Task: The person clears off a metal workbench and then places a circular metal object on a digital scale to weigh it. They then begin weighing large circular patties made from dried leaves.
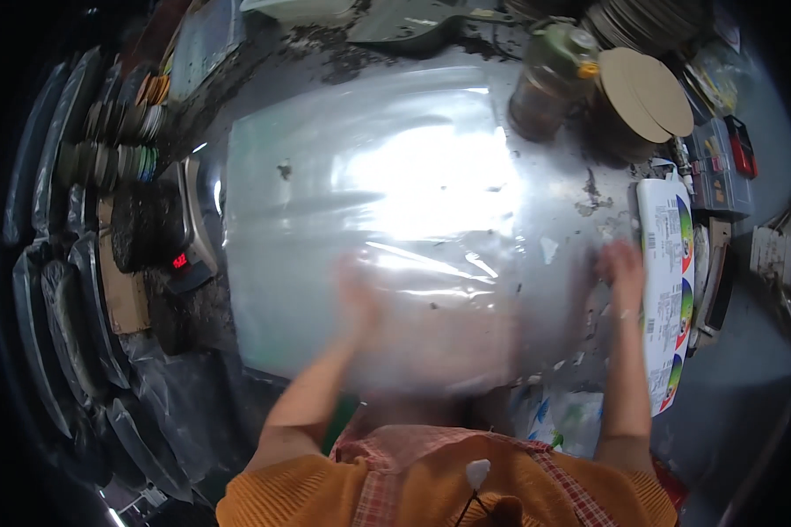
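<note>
A large clear plastic sheet or flat bag (290, 263) lies before me on a metal-grey worktop (560, 191), with strong glare across its upper right. My left hand (359, 296) is over the middle of the sheet, too blurred to show whether its fingers touch or pinch the plastic. To the right of the sheet, my right hand (623, 263) is beside the left edge of a stack of printed white sheets (662, 290). Its fingers look bent, but motion blur hides whether they hold anything.
Left stands a digital scale (201, 230) bearing a dark lump (145, 224), beside filled plastic bags (59, 329). A green-lidded bottle (554, 79) and round cardboard discs (633, 92) stand at the back right. A dustpan (402, 23) lies behind; a compartment box (718, 165) is right.
</note>
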A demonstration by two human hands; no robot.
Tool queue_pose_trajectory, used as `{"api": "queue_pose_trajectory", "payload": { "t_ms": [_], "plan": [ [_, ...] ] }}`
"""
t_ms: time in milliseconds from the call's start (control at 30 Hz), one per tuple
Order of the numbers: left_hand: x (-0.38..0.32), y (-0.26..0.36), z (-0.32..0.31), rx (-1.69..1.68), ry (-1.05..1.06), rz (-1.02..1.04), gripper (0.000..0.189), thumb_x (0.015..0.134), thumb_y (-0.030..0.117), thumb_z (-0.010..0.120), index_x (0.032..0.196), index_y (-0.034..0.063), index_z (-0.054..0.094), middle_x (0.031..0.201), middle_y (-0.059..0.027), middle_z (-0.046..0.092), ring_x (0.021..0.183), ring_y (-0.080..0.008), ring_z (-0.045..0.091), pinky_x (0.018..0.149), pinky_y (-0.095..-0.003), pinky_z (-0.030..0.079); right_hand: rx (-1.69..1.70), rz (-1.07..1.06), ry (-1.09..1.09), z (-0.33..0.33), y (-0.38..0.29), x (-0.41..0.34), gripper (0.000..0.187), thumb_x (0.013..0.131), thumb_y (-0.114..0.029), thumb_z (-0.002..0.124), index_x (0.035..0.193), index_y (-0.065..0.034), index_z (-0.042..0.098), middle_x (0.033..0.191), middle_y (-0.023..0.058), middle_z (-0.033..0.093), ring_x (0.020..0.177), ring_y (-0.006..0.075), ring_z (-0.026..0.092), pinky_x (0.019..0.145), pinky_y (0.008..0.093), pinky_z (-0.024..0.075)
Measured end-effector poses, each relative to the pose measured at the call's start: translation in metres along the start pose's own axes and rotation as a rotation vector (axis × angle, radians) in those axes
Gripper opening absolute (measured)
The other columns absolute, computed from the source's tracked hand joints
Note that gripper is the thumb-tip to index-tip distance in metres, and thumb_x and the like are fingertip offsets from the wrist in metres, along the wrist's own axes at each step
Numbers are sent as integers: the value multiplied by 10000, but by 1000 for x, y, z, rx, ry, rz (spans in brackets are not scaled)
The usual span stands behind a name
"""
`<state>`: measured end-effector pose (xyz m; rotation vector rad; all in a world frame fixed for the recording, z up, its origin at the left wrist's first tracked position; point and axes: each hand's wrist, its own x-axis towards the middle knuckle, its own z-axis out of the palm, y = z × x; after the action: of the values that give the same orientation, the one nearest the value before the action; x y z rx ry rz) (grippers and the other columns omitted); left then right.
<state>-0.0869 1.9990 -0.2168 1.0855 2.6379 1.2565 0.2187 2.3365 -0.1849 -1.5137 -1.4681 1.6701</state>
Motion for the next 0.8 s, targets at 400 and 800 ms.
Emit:
{"api": "queue_pose_trajectory", "payload": {
  "t_ms": [400,800],
  "plan": [
    [4,-182,-225,569,-108,-785,565,807,438,532,1148,-7,460,1120,-236,512,1044,-375,495,881,-439,400,-671,-26,178,153,18,-68,664,667,-367,727,1136,56,523,914,191,615,815,236,594,744,297,462],
    [-29,-132,-208,448,-102,-817,535,773,342,629,1148,9,442,1129,-205,503,1050,-368,482,881,-412,397,-700,-92,228,148,24,-48,484,690,-251,735,993,81,555,927,191,602,787,240,567,716,350,453]
  ]
}}
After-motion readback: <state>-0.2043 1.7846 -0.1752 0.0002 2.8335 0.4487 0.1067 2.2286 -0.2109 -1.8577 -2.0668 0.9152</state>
